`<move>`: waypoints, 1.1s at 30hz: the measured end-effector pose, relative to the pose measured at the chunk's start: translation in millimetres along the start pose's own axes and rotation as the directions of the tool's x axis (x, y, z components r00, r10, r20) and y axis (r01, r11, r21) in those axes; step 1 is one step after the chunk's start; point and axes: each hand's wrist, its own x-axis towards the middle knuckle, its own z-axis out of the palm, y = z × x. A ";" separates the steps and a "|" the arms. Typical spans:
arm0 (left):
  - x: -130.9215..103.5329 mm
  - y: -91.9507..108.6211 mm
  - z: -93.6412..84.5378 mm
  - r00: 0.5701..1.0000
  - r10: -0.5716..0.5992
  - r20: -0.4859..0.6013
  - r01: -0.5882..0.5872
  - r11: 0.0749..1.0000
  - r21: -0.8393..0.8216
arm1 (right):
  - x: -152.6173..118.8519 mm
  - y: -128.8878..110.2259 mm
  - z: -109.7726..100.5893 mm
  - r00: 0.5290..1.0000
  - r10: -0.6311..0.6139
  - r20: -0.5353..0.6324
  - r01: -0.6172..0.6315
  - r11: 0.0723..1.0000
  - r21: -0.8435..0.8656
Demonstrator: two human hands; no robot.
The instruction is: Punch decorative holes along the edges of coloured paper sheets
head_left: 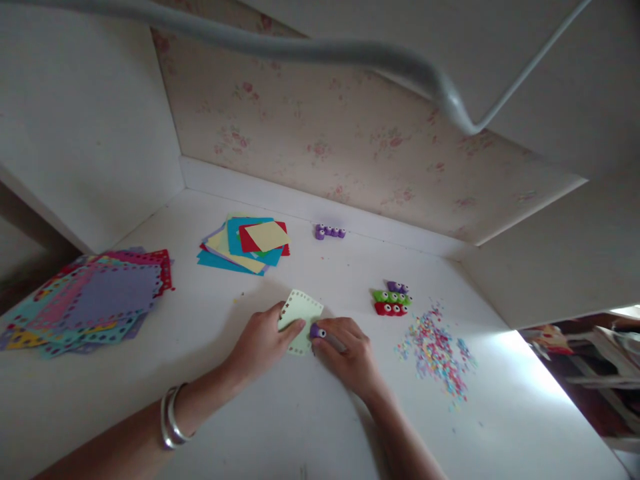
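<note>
A pale green paper card (303, 311) with small holes punched along its edges is pinched in my left hand (265, 340), thumb on top. My right hand (347, 353) grips a small purple craft punch (317, 331) with a white eye-like button. The punch sits at the card's right edge, and my fingers hide part of it. Whether paper is inside its slot cannot be made out. Both hands are just above or resting on the white table (240, 427).
Punched coloured cards (113, 297) are piled at the left. Plain coloured paper (267, 237) lies at the back, near several purple punches (330, 232). Rows of red, green and purple punches (393, 299) stand right, beside scattered confetti (440, 357). A blurred pale cable (300, 48) crosses overhead.
</note>
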 end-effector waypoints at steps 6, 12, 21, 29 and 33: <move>-6.2 -1.7 8.2 0.987 0.149 -0.053 -0.134 0.968 0.214 | 1.1 -2.0 -2.5 0.995 -0.064 0.076 0.062 0.998 0.021; -12.2 1.6 4.3 0.936 0.330 -0.121 -0.240 0.852 0.466 | -1.4 2.2 -0.3 0.995 -0.101 0.023 0.101 0.995 0.010; -14.7 -3.1 6.3 0.949 0.308 0.073 -0.299 0.798 0.523 | -7.0 2.7 -1.8 0.989 -0.149 0.006 0.150 0.988 -0.035; -14.8 -2.6 5.3 0.946 0.316 0.080 -0.310 0.797 0.518 | -7.5 2.2 -1.2 0.983 -0.183 0.015 0.184 0.982 -0.039; -15.0 -3.3 6.2 0.944 0.322 0.072 -0.312 0.801 0.510 | -7.8 0.9 0.1 0.986 -0.166 0.019 0.167 0.986 -0.031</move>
